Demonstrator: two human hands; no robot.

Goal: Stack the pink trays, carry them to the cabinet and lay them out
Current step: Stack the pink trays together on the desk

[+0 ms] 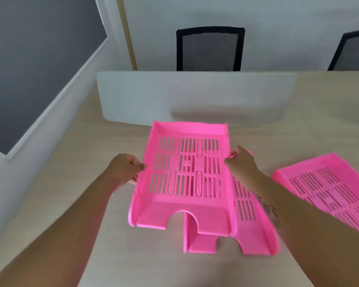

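A pink slotted tray (187, 172) is held above the desk, tilted a little. My left hand (124, 168) grips its left wall and my right hand (243, 162) grips its right wall. Under it and shifted to the right lies a second pink tray (251, 222) flat on the desk, mostly covered by the held one and by my right forearm. A third pink tray (327, 187) lies apart at the right, running out of the frame.
The light wooden desk (71, 183) ends at a white divider panel (195, 96) behind the trays. Two black mesh chairs (209, 48) stand beyond it. A white wall with a dark grey panel (29, 59) runs along the left.
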